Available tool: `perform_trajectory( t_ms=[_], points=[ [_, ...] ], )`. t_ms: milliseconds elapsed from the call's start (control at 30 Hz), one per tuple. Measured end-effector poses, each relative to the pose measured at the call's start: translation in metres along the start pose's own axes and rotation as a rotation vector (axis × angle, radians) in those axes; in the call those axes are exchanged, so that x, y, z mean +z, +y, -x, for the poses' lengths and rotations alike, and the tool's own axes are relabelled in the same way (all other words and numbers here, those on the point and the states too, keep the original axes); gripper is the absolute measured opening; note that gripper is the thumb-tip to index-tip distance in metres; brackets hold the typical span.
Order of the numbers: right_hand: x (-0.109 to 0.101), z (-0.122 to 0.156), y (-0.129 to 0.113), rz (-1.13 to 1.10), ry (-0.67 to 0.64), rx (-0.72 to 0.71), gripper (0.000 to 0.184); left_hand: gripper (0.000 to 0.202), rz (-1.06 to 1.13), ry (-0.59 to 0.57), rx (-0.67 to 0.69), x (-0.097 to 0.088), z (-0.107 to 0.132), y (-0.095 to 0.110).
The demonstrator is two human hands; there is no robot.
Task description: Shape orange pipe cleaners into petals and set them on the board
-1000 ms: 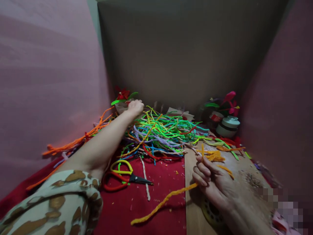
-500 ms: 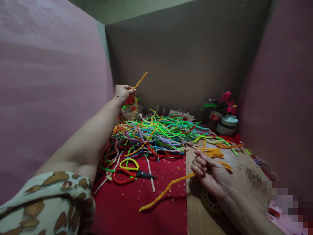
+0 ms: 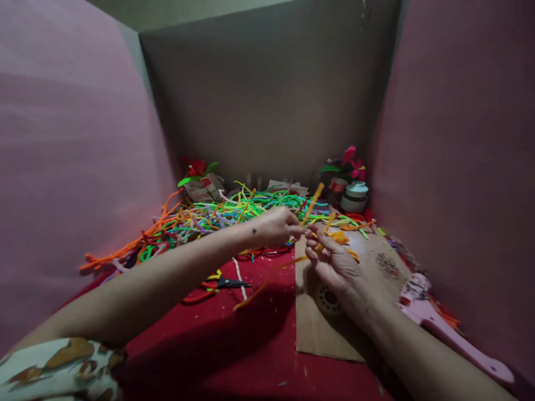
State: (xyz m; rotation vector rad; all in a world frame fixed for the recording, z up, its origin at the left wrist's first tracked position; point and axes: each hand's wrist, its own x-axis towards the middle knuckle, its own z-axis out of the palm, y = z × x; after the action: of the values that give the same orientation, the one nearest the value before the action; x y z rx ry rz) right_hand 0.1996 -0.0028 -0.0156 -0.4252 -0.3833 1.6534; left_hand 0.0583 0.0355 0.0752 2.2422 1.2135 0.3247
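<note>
Over the left edge of a wooden board (image 3: 317, 340), my two hands meet with their fingertips almost touching. My left hand (image 3: 279, 227) is closed in a pinch, and an orange pipe cleaner (image 3: 314, 201) sticks up from its fingers. My right hand (image 3: 334, 264) is closed too, palm partly turned up, on another orange pipe cleaner (image 3: 263, 287) whose long end trails down to the left. Behind the right fingers lies an orange fuzzy bundle (image 3: 340, 238). Whether the two pipe cleaners touch is hidden by the fingers.
A heap of coloured pipe cleaners (image 3: 267, 206) spreads along the back. Scissors (image 3: 232, 283) with red and yellow handles lie on the red cloth (image 3: 200, 351). A tape roll (image 3: 328, 299) is under my right wrist. At right are a pink glue gun (image 3: 455, 337) and a lidded jar (image 3: 355, 196).
My left hand has come down and right from high at the back left to my right hand, bringing its orange pipe cleaner. The view has shifted, showing more of the pink glue gun.
</note>
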Motion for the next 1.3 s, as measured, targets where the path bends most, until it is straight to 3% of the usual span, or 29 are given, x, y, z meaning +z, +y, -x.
perform_trajectory(
  t_ms=[67,167,367,467,600,733,833,967,1100,1133,1233,1300],
  points=[
    [-0.002,-0.002,0.0,0.026,0.003,-0.012,0.02,0.029,0.008,-0.139,0.036,0.027,0.006,-0.001],
    [-0.006,-0.004,0.001,0.065,-0.004,-0.014,0.02,0.027,-0.031,-0.17,0.033,0.046,0.008,-0.01],
    [-0.011,-0.011,0.004,0.066,0.026,-0.036,0.011,0.033,0.052,-0.256,0.032,0.045,0.009,-0.035],
    [-0.015,-0.014,0.006,0.059,0.038,-0.024,0.014,0.032,0.279,-0.329,0.036,0.046,0.013,-0.047],
    [-0.012,-0.012,0.006,0.005,0.105,0.048,0.02,0.033,0.636,-0.456,-0.11,0.049,0.02,-0.054],
    [-0.002,-0.005,0.004,-0.042,0.159,0.079,0.024,0.032,0.699,-0.382,-0.156,0.05,0.029,-0.049],
    [0.003,-0.001,0.001,-0.063,0.171,0.116,0.026,0.034,0.653,-0.389,-0.15,0.051,0.036,-0.044],
    [0.001,0.0,-0.004,-0.104,0.181,0.146,0.029,0.033,0.396,-0.432,-0.066,0.038,0.05,-0.043],
    [-0.005,-0.002,-0.007,-0.154,0.167,0.193,0.031,0.028,0.184,-0.467,-0.033,-0.008,0.066,-0.051],
    [-0.007,-0.003,-0.007,-0.178,0.169,0.205,0.031,0.025,0.162,-0.403,-0.041,-0.021,0.068,-0.056],
    [-0.009,-0.003,-0.005,-0.227,0.156,0.251,0.031,0.024,0.176,0.059,-0.08,-0.056,0.06,-0.075],
    [-0.01,-0.003,-0.002,-0.229,0.132,0.28,0.031,0.022,0.178,0.354,-0.094,-0.07,0.042,-0.091]
  ],
)
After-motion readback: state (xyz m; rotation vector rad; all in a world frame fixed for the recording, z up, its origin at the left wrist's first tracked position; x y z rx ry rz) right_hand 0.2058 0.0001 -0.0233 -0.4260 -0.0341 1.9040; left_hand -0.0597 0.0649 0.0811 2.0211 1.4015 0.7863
